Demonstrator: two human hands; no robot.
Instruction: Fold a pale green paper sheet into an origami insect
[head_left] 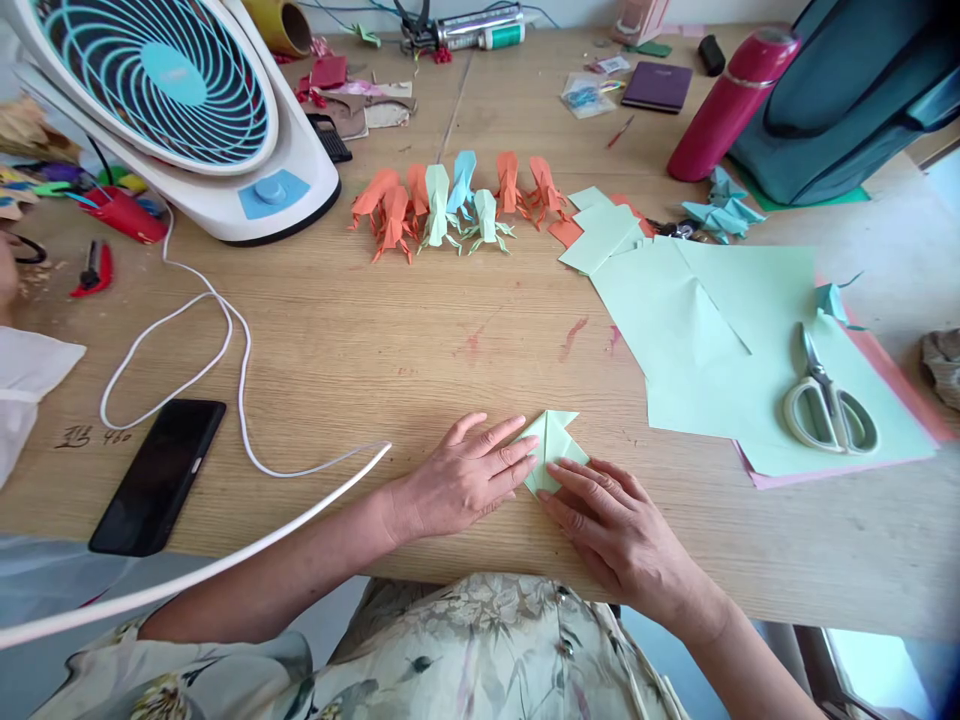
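Folded paper: pale green piece (553, 448), flat on the wooden table (420, 340), lower centre of frame
Left hand (461, 478): unclenched, fingers spread, tips pressed on the paper's left edge
Right hand (615, 525): flat, fingertips on its lower right edge
Upper centre: row of orange, green and blue origami figures (450, 205)
Right: scissors (829, 400) lay on green sheets (712, 330)
Lower left: black phone (159, 475)

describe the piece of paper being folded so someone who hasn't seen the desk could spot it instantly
Start at the wooden table and go to its near edge, where the left hand and right hand meet. Pressed flat under their fingers is the folded paper, small, pale green and pointed. Unlike the flat green sheets under the scissors or the finished origami figures farther back, it is half-folded and being touched.
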